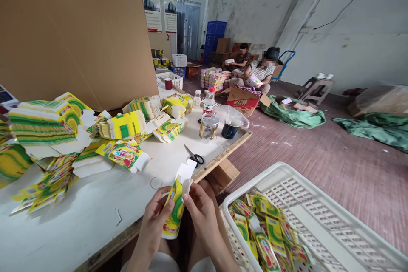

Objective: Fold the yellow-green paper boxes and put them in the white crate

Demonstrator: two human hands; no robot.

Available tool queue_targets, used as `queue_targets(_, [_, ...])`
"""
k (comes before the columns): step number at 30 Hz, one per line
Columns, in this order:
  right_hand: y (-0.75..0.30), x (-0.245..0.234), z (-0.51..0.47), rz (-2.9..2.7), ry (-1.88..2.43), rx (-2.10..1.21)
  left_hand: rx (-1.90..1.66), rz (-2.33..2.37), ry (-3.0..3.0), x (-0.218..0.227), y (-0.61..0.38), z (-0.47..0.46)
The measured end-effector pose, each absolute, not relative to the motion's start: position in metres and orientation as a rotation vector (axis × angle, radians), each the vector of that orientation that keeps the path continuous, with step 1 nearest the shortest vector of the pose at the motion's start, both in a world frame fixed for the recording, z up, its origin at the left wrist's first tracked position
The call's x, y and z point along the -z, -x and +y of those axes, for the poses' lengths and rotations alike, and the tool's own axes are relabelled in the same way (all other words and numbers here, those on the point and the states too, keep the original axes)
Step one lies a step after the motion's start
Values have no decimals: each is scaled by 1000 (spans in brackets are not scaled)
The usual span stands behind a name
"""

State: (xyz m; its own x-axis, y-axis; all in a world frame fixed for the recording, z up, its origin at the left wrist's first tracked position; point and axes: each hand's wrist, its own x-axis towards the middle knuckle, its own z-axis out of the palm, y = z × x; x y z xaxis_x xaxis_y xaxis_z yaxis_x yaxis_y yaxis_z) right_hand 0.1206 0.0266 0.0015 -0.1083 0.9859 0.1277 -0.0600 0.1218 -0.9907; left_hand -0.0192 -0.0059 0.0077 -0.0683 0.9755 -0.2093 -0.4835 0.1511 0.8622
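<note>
A small yellow and green printed carton (175, 210) is between my hands, held over my lap at the table's front edge. Its white flaps stand up open at the top. My left hand (155, 212) grips the carton's left side, thumb on the printed face. With thumb and fingers, my right hand (199, 204) pinches its right edge near the top flaps. On the white table (134, 197), flat cartons of the same print lie in stacks, among them a big stack (47, 123) at the left and a single carton (123, 155) nearer me.
Black-handled scissors (195, 156), a clear jar (209, 127), a dark mug (230, 129) and a water bottle (209, 101) stand or lie toward the table's right end. A white basket (287, 170) at my right holds several filled-out cartons (270, 233). Two people sit farther back near a red box (242, 101).
</note>
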Motion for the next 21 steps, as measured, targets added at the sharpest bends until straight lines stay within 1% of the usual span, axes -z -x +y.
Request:
queue_targets(4, [-121, 0, 26, -1341, 913, -1292, -1393, 1016, -622, -8, 17, -5])
queue_targets(8, [-117, 3, 24, -1255, 968, -1352, -1393, 1055, -628, -4, 15, -4])
queue_targets(15, [-116, 5, 26, -1275, 974, -1313, -1403, 1178, -725, 1, 19, -2])
queue_targets(21, [-118, -2, 25, -1428, 993, -1212, -1468, 1269, -758, 1, 21, 0])
